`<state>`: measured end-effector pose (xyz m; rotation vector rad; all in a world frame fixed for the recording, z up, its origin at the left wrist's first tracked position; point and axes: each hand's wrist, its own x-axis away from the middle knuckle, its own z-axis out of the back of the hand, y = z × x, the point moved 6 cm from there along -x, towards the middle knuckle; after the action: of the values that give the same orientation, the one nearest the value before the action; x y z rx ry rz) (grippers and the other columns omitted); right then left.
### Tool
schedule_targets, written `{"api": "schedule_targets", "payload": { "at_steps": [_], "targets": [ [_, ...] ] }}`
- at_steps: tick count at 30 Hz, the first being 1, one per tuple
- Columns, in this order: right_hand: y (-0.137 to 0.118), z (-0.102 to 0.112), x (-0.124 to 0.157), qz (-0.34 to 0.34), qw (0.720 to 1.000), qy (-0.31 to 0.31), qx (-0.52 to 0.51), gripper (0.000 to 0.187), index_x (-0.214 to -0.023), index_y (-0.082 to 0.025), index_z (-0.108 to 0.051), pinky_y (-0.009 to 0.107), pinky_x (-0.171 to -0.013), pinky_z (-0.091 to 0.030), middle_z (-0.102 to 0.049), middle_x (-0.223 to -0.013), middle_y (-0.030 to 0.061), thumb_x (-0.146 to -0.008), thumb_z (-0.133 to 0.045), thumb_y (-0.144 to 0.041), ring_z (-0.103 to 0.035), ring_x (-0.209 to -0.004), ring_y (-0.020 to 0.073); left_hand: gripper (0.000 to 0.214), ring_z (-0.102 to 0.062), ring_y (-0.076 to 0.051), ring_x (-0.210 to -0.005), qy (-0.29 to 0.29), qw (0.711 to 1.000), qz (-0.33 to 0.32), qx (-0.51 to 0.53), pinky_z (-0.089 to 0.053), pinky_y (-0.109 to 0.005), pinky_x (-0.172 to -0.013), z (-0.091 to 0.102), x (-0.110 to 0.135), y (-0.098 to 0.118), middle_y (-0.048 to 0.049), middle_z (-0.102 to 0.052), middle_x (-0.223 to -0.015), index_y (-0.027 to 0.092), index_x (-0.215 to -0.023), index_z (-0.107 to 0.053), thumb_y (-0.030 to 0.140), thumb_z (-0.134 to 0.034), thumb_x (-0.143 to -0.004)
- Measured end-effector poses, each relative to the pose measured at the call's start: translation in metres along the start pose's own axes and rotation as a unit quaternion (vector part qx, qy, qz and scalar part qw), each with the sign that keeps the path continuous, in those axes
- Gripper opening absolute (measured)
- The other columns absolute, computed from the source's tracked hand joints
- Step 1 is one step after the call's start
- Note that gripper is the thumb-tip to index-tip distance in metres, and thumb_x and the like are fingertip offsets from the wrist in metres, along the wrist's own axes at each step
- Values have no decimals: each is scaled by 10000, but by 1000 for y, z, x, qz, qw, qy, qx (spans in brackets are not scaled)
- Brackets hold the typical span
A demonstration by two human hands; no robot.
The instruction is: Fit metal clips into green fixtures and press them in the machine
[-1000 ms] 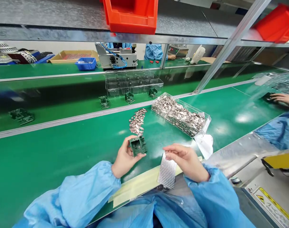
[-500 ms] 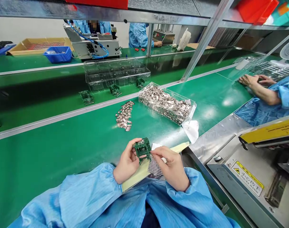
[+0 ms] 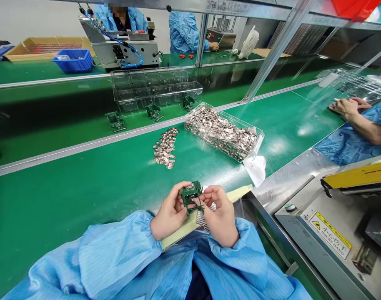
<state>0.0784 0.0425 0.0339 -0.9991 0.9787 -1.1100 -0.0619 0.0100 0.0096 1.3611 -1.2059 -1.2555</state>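
A small green circuit board assembly (image 3: 191,195) with an open middle is held up in front of me. My left hand (image 3: 168,213) grips its left side between thumb and fingers. On the right side, my right hand (image 3: 221,217) has its thumb and curled fingertips at the edge of the board; whether a small part is pinched there is hidden. Below the hands lie a ribbed metal-looking strip stack (image 3: 201,221), partly covered by my right hand, and a pale yellow sheet (image 3: 179,233). Farther forward is a loose pile of small metal pieces (image 3: 166,146).
A clear box (image 3: 258,143) full of metal pieces stands ahead, with a white scrap (image 3: 256,170) at its corner. Behind are a clear compartment tray (image 3: 159,100) and several green boards (image 3: 115,121). At right are a machine (image 3: 306,221) and a co-worker's hands (image 3: 348,107).
My right hand has shifted left, closer against the board, and its fingers have curled up more. The board has moved slightly right in view. The camera view has tilted down a little.
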Motion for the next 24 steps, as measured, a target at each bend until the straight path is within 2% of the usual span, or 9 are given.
{"api": "schedule_targets", "payload": {
  "at_steps": [3, 7, 13, 17, 24],
  "targets": [
    [2, 0, 2, -6, 1000, 7, -10, 213, -939, -243, -509, 280, -593, -468, -667, -723, -13, -793, -663, -253, -582, -608, 159, 469, -653, -194, -923, -13, 1000, 1, -15, -541, -292, -807, 1, 3, -4, -82, -648, -1084, 240, -1310, -447, 362, -624, -893],
    [3, -2, 5, 0, 1000, 12, -28, 216, -946, -245, -496, 273, -600, -479, -644, -729, -18, -810, -664, -249, -588, -628, 156, 420, -633, -182, -866, -23, 998, -7, -55, -520, -279, -754, 2, 6, -7, -68, -647, -1018, 233, -1332, -436, 366, -534, -947],
    [2, 1, 11, 8, 999, 22, -25, 201, -999, -243, -535, 292, -661, -518, -615, -885, 25, -839, -655, -264, -609, -756, 173, 341, -604, -153, -766, 25, 996, -3, -82, -489, -243, -650, 3, 6, -1, -36, -638, -925, 238, -1267, -476, 351, -529, -949],
    [8, -4, 9, -44, 994, -7, -100, 240, -991, -238, -543, 278, -628, -528, -606, -867, 22, -821, -688, -325, -608, -738, 172, 327, -616, -152, -745, 40, 995, 5, -89, -497, -242, -629, 2, 5, 4, -40, -648, -922, 226, -1240, -487, 357, -531, -943],
    [17, -12, 6, -100, 974, -18, -200, 309, -862, -228, -533, 227, -534, -449, -554, -751, -21, -724, -772, -365, -517, -602, 127, 288, -650, -154, -779, 50, 994, -6, -96, -527, -239, -672, 0, 4, 13, -37, -672, -946, 227, -1180, -523, 300, -571, -905]
  ]
}}
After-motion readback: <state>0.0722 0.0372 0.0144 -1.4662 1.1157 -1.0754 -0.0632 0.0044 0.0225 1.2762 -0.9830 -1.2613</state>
